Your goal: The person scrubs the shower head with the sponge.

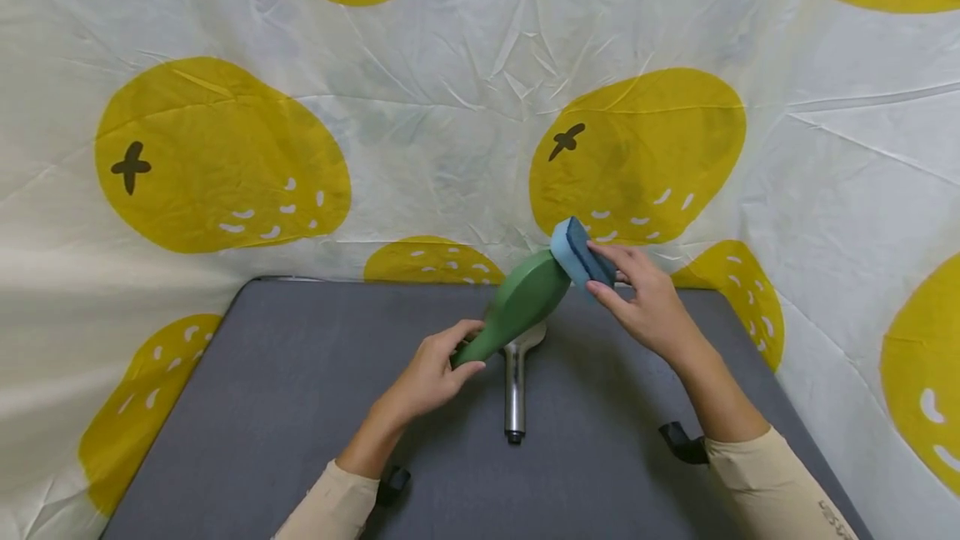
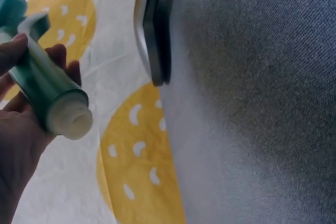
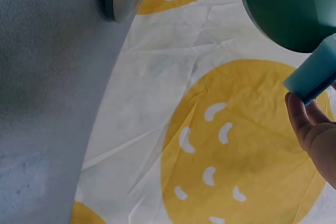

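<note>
My left hand (image 1: 431, 369) grips a green shower head (image 1: 525, 294) by its handle, held up above the table. In the left wrist view the handle's pale end (image 2: 73, 119) sticks out past the fingers. A two-layer sponge (image 1: 573, 252), light blue with a darker blue side, is pinched between the thumb and fingers of my right hand (image 1: 648, 302). Its light blue side touches the rim of the green shower head at the upper right. Behind and below, a silver shower head (image 1: 515, 390) lies on the table, partly hidden by the green one.
The dark grey table (image 1: 300, 407) ends at a white cloth (image 1: 450, 165) printed with yellow fruit shapes, which hangs behind and at the sides. A black piece (image 1: 682, 442) shows beside the right wrist, and another black piece (image 1: 393, 486) by the left.
</note>
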`<control>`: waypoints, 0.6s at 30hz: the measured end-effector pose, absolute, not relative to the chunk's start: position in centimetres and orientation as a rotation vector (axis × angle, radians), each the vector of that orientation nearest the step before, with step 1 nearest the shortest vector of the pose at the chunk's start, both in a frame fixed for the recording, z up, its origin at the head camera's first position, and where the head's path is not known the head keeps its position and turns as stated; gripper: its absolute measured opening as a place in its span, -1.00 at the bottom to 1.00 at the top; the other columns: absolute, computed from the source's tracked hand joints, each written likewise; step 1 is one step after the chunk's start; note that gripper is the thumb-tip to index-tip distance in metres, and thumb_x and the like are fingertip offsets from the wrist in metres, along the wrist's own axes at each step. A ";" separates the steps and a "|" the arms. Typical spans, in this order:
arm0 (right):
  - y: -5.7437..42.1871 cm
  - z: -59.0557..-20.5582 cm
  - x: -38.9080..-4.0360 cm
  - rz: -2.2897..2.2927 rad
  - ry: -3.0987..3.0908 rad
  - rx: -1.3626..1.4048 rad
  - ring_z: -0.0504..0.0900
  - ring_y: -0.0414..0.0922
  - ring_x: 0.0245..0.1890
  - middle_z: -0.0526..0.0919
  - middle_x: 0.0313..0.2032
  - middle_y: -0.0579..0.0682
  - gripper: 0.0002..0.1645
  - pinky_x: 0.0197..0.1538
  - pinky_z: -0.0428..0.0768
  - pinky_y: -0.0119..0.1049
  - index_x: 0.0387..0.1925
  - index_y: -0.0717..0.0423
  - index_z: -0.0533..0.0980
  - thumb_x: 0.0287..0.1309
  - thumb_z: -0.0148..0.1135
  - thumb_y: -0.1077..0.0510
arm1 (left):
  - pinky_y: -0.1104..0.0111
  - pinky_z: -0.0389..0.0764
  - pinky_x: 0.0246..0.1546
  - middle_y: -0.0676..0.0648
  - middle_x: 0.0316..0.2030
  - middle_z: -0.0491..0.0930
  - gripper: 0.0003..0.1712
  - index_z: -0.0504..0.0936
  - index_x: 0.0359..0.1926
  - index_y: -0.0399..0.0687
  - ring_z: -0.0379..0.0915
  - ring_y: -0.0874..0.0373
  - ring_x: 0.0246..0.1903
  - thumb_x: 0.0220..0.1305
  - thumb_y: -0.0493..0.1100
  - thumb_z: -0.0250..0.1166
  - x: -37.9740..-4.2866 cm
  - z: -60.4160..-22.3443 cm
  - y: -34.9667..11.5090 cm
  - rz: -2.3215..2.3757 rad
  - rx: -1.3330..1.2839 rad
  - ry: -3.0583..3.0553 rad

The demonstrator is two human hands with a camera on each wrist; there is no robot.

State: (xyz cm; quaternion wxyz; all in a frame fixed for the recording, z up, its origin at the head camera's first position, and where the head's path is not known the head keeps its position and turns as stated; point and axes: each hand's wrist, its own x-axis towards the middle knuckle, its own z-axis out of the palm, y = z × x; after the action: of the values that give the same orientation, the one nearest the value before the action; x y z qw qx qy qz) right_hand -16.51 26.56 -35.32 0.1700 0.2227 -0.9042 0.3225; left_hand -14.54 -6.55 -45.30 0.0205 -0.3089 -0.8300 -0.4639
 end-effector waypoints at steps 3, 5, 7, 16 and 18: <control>26.5 -34.7 -16.6 0.897 -2.588 0.650 0.55 0.13 0.15 0.52 0.24 0.20 -0.32 0.05 0.69 0.26 0.43 0.01 0.43 0.33 0.38 0.18 | 0.33 0.69 -0.21 -0.06 -0.05 0.72 -0.43 0.56 0.27 -0.02 0.62 0.15 -0.20 0.25 -0.27 0.49 -14.5 -45.3 -6.5 -1.481 -0.944 -2.535; 26.5 -34.2 -16.7 0.876 -2.601 0.662 0.56 0.12 0.13 0.52 0.24 0.19 -0.32 0.05 0.70 0.23 0.43 0.00 0.44 0.32 0.39 0.18 | 0.31 0.72 -0.17 -0.06 -0.05 0.73 -0.41 0.59 0.25 0.00 0.66 0.14 -0.16 0.20 -0.28 0.53 -14.6 -45.3 -6.5 -1.501 -0.925 -2.514; 26.4 -33.7 -16.7 0.851 -2.618 0.672 0.57 0.08 0.11 0.52 0.23 0.16 -0.33 0.05 0.70 0.18 0.43 -0.03 0.45 0.32 0.39 0.15 | 0.30 0.74 -0.15 -0.06 -0.06 0.74 -0.39 0.61 0.24 0.01 0.67 0.14 -0.14 0.16 -0.29 0.56 -14.6 -45.4 -6.4 -1.512 -0.905 -2.493; 25.5 -32.0 -16.6 0.728 -2.559 0.791 0.58 0.00 0.09 0.52 0.22 0.10 -0.27 -0.02 0.72 0.03 0.38 -0.07 0.50 0.18 0.51 0.18 | 0.33 0.70 -0.22 -0.04 -0.09 0.73 -0.33 0.67 0.19 0.00 0.66 0.11 -0.19 0.00 -0.34 0.63 -14.5 -45.4 -6.0 -1.474 -0.755 -2.443; 25.1 -31.7 -16.5 0.688 -2.506 0.841 0.58 0.03 0.09 0.51 0.21 0.14 -0.24 -0.01 0.71 0.00 0.37 -0.04 0.52 0.11 0.56 0.19 | 0.35 0.66 -0.24 -0.04 -0.09 0.73 -0.32 0.69 0.20 -0.01 0.64 0.12 -0.20 -0.01 -0.34 0.64 -14.5 -45.3 -5.9 -1.443 -0.730 -2.452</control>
State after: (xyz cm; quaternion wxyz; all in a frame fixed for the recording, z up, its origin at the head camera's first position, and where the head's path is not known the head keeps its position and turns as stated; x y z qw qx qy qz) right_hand -16.46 25.13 -31.72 0.2036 0.3013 -0.8983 0.2468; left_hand -14.46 -5.89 -45.26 0.1021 -0.2471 -0.8304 -0.4888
